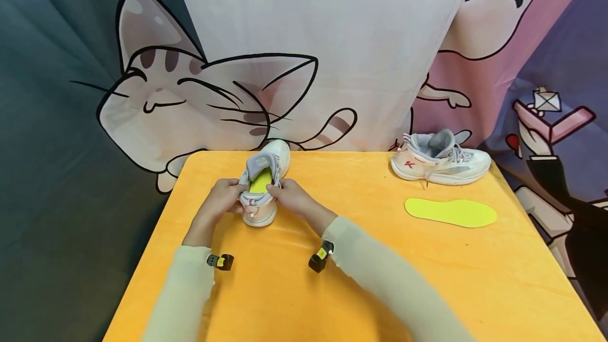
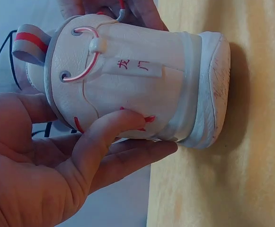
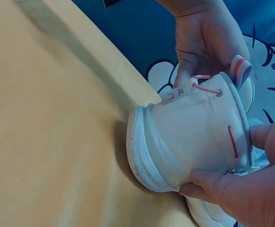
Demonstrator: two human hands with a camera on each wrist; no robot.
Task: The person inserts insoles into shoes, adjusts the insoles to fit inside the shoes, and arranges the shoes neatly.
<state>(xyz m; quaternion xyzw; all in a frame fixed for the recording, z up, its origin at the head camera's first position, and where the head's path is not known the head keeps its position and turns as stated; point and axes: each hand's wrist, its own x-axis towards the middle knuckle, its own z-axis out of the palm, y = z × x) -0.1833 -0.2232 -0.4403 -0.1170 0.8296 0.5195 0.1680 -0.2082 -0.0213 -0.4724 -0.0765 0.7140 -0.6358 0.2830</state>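
Note:
A white sneaker (image 1: 256, 214) stands on the table with its heel towards me and its toe pointing away. Inside its opening lies a yellow-green insole (image 1: 260, 181). My left hand (image 1: 223, 196) grips the left side of the heel collar, and my right hand (image 1: 293, 197) pinches the right side. In the left wrist view, the thumb of the left hand (image 2: 66, 161) presses on the heel's side, below a red-striped pull loop (image 2: 32, 43). The right wrist view has the right hand (image 3: 251, 194) at the collar and side of the sneaker (image 3: 189, 137).
A second white sneaker (image 1: 442, 165) stands at the back right of the yellow table (image 1: 361, 278). A loose yellow-green insole (image 1: 451, 212) lies flat in front of it. Behind the table hangs a printed cloth (image 1: 332, 15) with a cartoon cat.

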